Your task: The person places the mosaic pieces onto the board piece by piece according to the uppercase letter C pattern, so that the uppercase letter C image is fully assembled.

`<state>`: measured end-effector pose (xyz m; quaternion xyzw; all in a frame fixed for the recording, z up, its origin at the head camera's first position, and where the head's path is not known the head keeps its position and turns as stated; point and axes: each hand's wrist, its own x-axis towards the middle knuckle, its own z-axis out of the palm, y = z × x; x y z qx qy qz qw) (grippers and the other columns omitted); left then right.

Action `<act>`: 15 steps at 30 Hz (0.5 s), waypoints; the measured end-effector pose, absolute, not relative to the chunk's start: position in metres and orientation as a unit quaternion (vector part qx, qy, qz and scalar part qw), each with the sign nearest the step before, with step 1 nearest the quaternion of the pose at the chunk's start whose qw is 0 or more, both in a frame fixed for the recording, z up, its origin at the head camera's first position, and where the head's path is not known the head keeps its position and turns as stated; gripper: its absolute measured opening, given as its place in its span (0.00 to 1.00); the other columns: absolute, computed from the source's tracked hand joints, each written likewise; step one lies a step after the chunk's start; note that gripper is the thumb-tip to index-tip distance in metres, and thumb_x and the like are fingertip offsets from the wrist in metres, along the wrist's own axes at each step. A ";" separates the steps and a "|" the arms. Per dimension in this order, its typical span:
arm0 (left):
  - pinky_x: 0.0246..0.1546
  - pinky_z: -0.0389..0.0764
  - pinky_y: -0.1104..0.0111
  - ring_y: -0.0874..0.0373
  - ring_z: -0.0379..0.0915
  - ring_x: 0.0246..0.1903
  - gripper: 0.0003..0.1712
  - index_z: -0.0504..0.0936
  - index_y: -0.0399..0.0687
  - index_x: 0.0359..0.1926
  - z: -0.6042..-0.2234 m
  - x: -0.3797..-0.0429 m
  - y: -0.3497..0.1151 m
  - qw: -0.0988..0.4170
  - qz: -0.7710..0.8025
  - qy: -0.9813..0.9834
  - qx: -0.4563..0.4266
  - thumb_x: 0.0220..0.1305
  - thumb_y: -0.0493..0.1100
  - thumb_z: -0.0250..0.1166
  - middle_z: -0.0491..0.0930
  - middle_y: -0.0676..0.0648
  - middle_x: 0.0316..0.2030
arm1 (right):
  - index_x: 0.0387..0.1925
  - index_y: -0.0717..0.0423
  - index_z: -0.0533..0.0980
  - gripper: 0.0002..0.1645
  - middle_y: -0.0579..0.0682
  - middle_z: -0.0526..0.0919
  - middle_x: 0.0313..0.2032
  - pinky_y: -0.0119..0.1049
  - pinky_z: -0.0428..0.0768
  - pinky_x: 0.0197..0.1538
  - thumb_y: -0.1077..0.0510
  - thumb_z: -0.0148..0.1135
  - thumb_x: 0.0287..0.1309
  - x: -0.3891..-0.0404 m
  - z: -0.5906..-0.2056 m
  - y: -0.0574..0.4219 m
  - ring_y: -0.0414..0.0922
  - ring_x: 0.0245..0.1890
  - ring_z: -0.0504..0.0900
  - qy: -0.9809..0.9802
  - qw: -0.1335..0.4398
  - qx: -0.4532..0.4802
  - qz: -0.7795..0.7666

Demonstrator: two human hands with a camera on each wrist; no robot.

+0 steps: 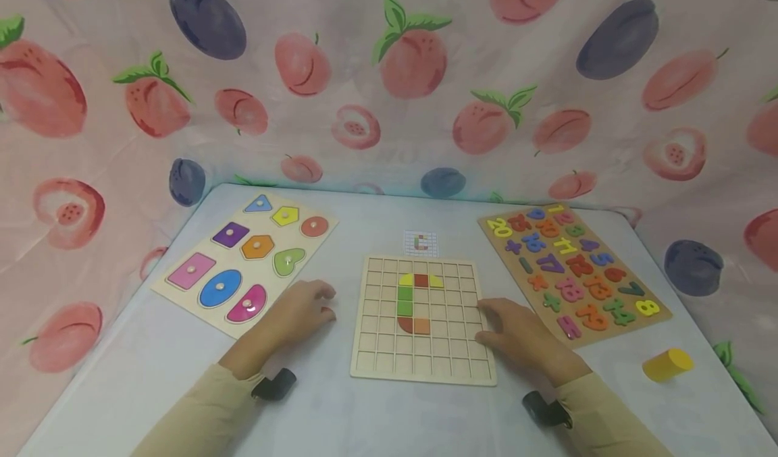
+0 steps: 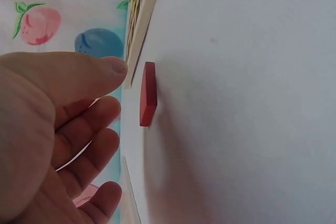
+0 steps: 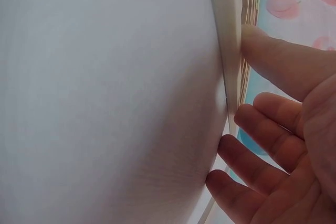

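Observation:
A wooden grid board (image 1: 450, 349) lies in the middle of the white table with coloured pieces in a C shape: green squares (image 1: 404, 302), a red square (image 1: 421, 281), yellow corner pieces, a brown-red rounded corner and an orange square. My right hand (image 1: 523, 335) rests at the board's right edge, thumb and fingertips against it, fingers relaxed. To the left of the board my left hand (image 1: 298, 315) hovers with fingers loosely bent and nothing held. Just past its fingertips in the left wrist view is a red block (image 2: 149, 94), hidden in the head view.
A small pattern card (image 1: 421, 243) lies behind the board. A shape puzzle (image 1: 206, 241) sits at the left, beside the left hand. A number puzzle (image 1: 516, 261) is at the right. A yellow cylinder (image 1: 667, 364) lies near the right edge. Fruit-print cloth (image 1: 389, 153) surrounds the table.

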<state>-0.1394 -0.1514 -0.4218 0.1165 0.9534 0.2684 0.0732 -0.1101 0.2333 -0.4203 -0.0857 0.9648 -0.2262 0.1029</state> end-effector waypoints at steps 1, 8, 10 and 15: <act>0.50 0.80 0.56 0.49 0.78 0.50 0.20 0.83 0.44 0.53 -0.423 -0.139 -0.152 0.074 0.268 0.954 0.116 0.60 0.42 0.73 0.83 0.48 0.46 | 0.65 0.63 0.71 0.37 0.63 0.73 0.64 0.59 0.63 0.66 0.51 0.71 0.57 -0.110 -0.420 0.233 0.63 0.67 0.67 0.965 0.104 -0.085 -0.225; 0.51 0.79 0.55 0.49 0.78 0.49 0.19 0.83 0.44 0.52 -0.427 -0.134 -0.156 0.073 0.282 0.951 0.101 0.60 0.43 0.73 0.83 0.48 0.45 | 0.65 0.63 0.71 0.37 0.62 0.73 0.64 0.60 0.63 0.66 0.51 0.71 0.58 -0.110 -0.420 0.233 0.63 0.67 0.67 0.965 0.105 -0.086 -0.224; 0.52 0.79 0.54 0.48 0.78 0.50 0.19 0.83 0.45 0.52 -0.427 -0.133 -0.156 0.074 0.283 0.951 0.097 0.60 0.42 0.73 0.83 0.48 0.45 | 0.65 0.63 0.71 0.37 0.62 0.73 0.64 0.60 0.63 0.66 0.51 0.71 0.58 -0.111 -0.420 0.234 0.63 0.67 0.67 0.965 0.104 -0.087 -0.223; 0.53 0.79 0.55 0.50 0.77 0.50 0.19 0.82 0.46 0.52 -0.431 -0.133 -0.156 0.082 0.287 0.949 0.097 0.60 0.42 0.72 0.82 0.49 0.45 | 0.65 0.63 0.71 0.37 0.62 0.73 0.64 0.60 0.64 0.66 0.52 0.71 0.57 -0.111 -0.422 0.234 0.63 0.67 0.67 0.965 0.100 -0.087 -0.227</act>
